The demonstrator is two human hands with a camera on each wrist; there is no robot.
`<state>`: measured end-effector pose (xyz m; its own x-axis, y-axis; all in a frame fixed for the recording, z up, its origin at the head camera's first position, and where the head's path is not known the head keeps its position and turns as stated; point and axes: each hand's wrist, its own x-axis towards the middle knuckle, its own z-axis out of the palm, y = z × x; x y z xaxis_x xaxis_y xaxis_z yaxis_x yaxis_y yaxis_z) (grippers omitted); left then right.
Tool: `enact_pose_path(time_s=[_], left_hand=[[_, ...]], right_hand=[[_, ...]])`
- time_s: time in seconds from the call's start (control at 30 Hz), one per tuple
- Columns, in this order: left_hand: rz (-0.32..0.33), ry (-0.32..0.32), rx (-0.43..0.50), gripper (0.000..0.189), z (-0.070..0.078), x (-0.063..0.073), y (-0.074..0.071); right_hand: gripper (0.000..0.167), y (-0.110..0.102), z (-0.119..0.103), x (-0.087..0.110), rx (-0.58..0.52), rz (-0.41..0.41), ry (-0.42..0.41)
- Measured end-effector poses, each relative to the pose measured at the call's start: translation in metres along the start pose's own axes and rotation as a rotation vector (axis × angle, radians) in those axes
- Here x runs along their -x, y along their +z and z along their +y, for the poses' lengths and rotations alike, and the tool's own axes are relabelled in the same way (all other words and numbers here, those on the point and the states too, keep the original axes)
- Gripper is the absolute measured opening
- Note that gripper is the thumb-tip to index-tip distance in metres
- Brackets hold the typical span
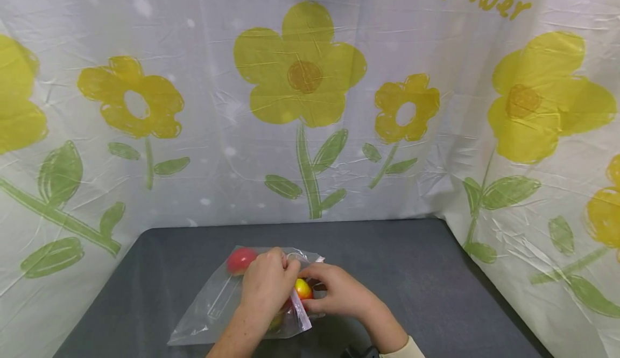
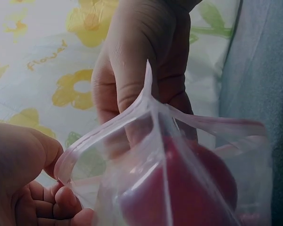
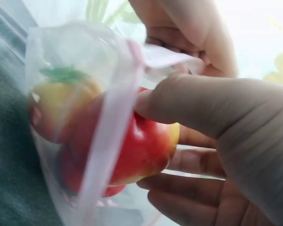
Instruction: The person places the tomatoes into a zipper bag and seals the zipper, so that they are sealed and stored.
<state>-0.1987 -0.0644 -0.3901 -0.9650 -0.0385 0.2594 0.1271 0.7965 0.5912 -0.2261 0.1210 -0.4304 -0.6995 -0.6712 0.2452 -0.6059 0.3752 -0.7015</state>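
Observation:
A clear zip bag (image 1: 203, 315) with a pale pink strip along its mouth lies on the dark table. My left hand (image 1: 268, 280) pinches the rim, holding the mouth apart. At the opening, my right hand (image 1: 339, 292) grips a red-and-yellow apple (image 3: 151, 146), thumb on top and fingers beneath. The apple is partly behind the bag's strip in the right wrist view. Inside the bag, a yellow-orange fruit with a green leafy top (image 3: 63, 103) sits beside it, with another red fruit lower down. A round red fruit (image 1: 240, 261) shows at the bag's far left side.
The dark grey table (image 1: 402, 272) extends around the bag. Behind it and at both sides hangs a white curtain (image 1: 218, 159) printed with yellow flowers. A small black object (image 1: 360, 352) shows at the bottom edge, close to the right sleeve (image 1: 404, 350).

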Motion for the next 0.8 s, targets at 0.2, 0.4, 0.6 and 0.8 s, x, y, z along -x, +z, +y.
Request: enact_pose_path(time_s=[0.2, 0.4, 0.6, 0.8], left_hand=[[0.020, 0.034, -0.007, 0.024, -0.002, 0.000, -0.001], [0.043, 0.073, -0.002, 0.023, -0.004, -0.001, 0.000], [0.055, 0.078, -0.001, 0.025, -0.004, -0.001, 0.000], [0.047, 0.074, -0.009, 0.027, -0.004, -0.001, 0.000]], right_hand=[[0.033, 0.011, -0.004, -0.005, 0.055, 0.030, -0.098], [0.035, 0.019, -0.007, -0.007, 0.026, 0.023, -0.093], [0.020, 0.024, -0.005, -0.009, 0.126, 0.011, -0.085], [0.016, 0.025, -0.003, -0.009, 0.182, 0.004, -0.073]])
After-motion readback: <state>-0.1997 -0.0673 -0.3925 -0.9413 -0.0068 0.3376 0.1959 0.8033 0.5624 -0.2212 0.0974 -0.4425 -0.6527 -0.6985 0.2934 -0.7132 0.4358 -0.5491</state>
